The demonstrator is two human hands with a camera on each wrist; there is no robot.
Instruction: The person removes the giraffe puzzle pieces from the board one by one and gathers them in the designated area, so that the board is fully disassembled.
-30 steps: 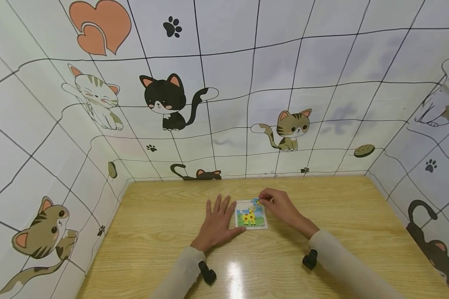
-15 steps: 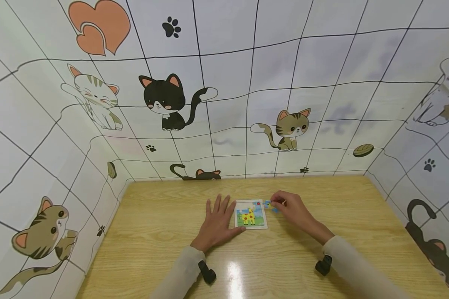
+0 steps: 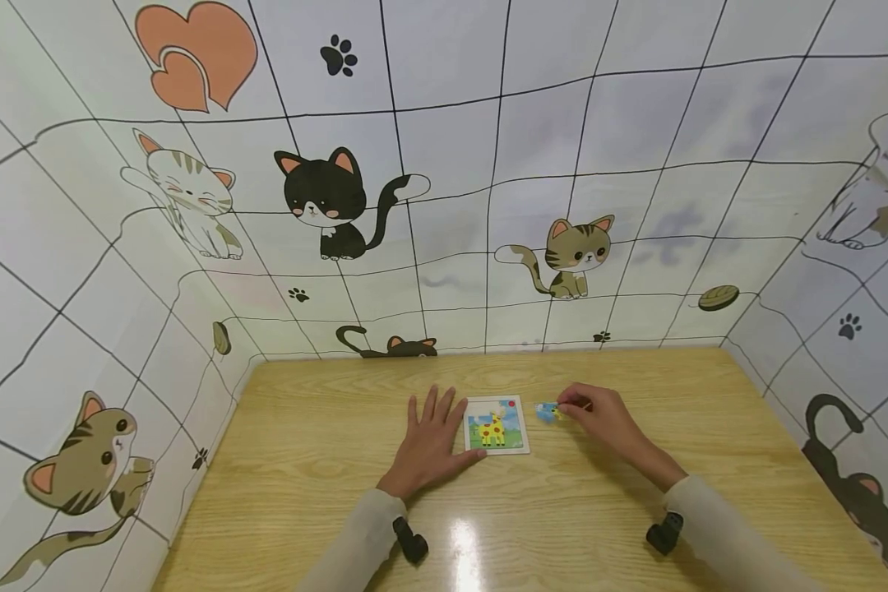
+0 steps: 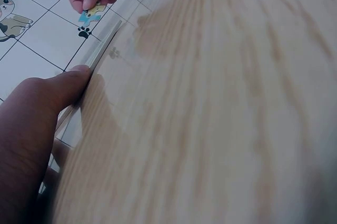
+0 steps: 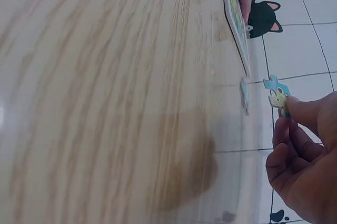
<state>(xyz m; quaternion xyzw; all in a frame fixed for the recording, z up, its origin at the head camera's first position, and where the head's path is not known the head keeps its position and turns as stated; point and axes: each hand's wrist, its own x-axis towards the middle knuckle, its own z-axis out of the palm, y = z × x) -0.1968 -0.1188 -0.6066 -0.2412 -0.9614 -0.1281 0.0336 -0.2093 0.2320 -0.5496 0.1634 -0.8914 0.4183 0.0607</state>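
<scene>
Puzzle (image 3: 492, 431) lies on woodgrain table (image 3: 326, 436) before patterned wall (image 3: 455, 214).

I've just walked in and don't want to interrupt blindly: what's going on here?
Someone is working on a giraffe puzzle. Their left hand rests against its left side, while the right hand pinches a blue-and-yellow piece above the table, to the puzzle's right. Another loose piece lies nearby. The puzzle's top looks partly unfilled.

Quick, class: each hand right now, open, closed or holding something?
Left hand: open, fingers spread, touching the puzzle tray.
Right hand: holding a blue-and-yellow puzzle piece.
</scene>
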